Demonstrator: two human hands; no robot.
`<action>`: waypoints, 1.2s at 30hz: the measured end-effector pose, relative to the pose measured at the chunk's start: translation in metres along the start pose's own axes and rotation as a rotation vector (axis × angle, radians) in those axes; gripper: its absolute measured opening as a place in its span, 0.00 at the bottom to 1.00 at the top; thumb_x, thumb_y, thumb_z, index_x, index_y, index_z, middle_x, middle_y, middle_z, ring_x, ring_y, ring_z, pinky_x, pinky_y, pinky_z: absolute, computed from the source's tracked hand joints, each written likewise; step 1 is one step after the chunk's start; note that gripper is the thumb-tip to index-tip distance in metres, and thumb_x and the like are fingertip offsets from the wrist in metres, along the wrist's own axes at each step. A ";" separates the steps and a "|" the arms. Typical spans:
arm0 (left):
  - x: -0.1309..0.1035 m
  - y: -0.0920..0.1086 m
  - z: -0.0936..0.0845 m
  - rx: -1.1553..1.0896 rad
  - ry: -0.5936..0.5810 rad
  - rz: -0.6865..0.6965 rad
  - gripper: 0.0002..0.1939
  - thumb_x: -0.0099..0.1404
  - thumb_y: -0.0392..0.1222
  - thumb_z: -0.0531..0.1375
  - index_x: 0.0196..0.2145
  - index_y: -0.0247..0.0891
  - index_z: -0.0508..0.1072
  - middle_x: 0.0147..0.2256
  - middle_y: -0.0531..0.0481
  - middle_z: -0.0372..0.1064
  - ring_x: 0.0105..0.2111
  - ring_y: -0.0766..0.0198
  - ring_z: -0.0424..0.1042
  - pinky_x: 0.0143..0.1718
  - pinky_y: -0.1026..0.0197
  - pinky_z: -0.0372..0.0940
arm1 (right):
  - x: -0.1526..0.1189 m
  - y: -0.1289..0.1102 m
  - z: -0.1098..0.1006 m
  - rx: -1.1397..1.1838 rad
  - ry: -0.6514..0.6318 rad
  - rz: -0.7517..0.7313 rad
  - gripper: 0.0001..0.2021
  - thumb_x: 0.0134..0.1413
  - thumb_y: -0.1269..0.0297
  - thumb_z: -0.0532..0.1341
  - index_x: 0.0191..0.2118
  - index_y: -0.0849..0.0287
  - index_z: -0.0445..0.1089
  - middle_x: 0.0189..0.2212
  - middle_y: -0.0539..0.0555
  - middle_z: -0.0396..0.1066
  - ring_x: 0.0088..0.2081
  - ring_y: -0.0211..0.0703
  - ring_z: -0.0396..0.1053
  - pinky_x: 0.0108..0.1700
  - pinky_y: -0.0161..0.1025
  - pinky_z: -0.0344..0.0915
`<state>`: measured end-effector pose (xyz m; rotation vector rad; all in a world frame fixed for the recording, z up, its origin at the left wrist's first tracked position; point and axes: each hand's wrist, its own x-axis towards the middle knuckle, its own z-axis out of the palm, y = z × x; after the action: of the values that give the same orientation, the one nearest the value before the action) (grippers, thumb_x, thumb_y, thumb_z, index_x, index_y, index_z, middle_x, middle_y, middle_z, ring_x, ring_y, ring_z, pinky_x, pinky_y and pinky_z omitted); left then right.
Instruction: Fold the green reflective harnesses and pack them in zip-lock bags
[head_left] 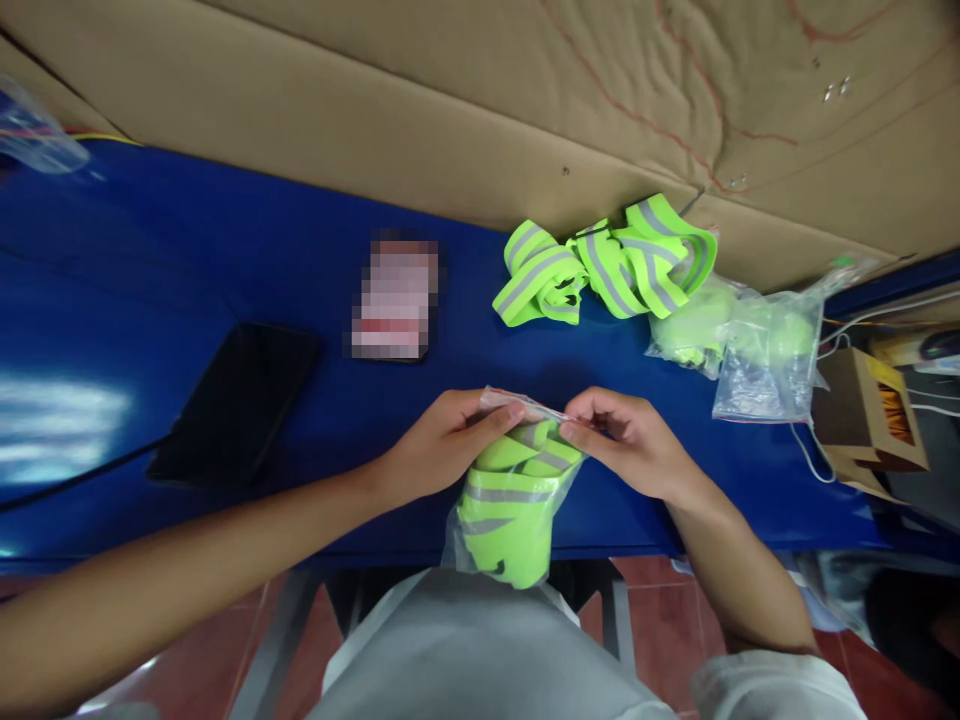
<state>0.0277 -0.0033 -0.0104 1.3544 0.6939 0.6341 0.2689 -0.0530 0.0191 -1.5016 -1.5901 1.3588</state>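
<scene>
A clear zip bag (452,540) hangs from my two hands at the front edge of the blue table. Folded inside it lies a neon yellow-green reflective strap (514,540) with grey stripes. My left hand (461,430) pinches the bag's top edge on the left, thumb on the near side. At the right end of that edge, my right hand (619,440) grips the bag between thumb and curled fingers. Beyond my hands, loose reflective straps (544,275) of the same kind lie in a heap against the cardboard.
Bagged straps (694,315) and a flat clear zip bag (765,380) sit at the right, near an open cardboard box (862,410) and white cables. A blurred-out phone-like object (397,300) and a black device with a cord (236,400) occupy the left. Cardboard (375,110) lines the back.
</scene>
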 end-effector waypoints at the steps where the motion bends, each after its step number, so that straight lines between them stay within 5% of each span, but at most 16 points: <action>1: 0.000 0.000 0.000 0.015 0.010 -0.002 0.14 0.75 0.48 0.59 0.46 0.43 0.84 0.48 0.55 0.82 0.49 0.69 0.79 0.52 0.73 0.69 | 0.000 0.000 0.000 0.002 0.002 -0.004 0.12 0.64 0.54 0.67 0.37 0.59 0.75 0.30 0.49 0.71 0.30 0.34 0.64 0.34 0.34 0.60; 10: 0.003 0.000 0.000 0.044 -0.056 -0.035 0.14 0.75 0.48 0.59 0.46 0.40 0.83 0.46 0.51 0.82 0.45 0.68 0.79 0.47 0.71 0.70 | 0.002 0.000 0.002 0.145 -0.048 0.003 0.12 0.63 0.55 0.68 0.37 0.60 0.75 0.27 0.48 0.69 0.28 0.32 0.62 0.30 0.33 0.58; 15: 0.015 0.007 0.001 0.018 0.025 -0.052 0.12 0.70 0.48 0.65 0.41 0.37 0.83 0.37 0.51 0.82 0.36 0.68 0.79 0.37 0.71 0.69 | 0.000 -0.005 -0.007 0.127 -0.009 0.001 0.12 0.63 0.55 0.68 0.37 0.60 0.75 0.30 0.50 0.73 0.29 0.33 0.66 0.32 0.33 0.61; 31: 0.014 -0.003 0.006 0.051 0.074 0.053 0.12 0.71 0.48 0.65 0.40 0.37 0.84 0.40 0.49 0.83 0.40 0.65 0.80 0.43 0.68 0.72 | 0.006 0.006 -0.004 0.065 0.008 -0.012 0.15 0.60 0.52 0.69 0.35 0.61 0.75 0.29 0.51 0.73 0.30 0.35 0.67 0.33 0.34 0.62; 36: 0.012 -0.004 0.008 0.036 0.038 0.031 0.13 0.71 0.48 0.64 0.42 0.37 0.84 0.41 0.49 0.83 0.40 0.65 0.80 0.41 0.68 0.70 | 0.008 0.004 -0.006 0.080 -0.081 0.019 0.16 0.61 0.50 0.68 0.40 0.60 0.76 0.32 0.51 0.75 0.32 0.35 0.69 0.34 0.33 0.64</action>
<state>0.0419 -0.0003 -0.0148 1.3916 0.7192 0.6764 0.2739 -0.0437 0.0157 -1.4345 -1.5543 1.4931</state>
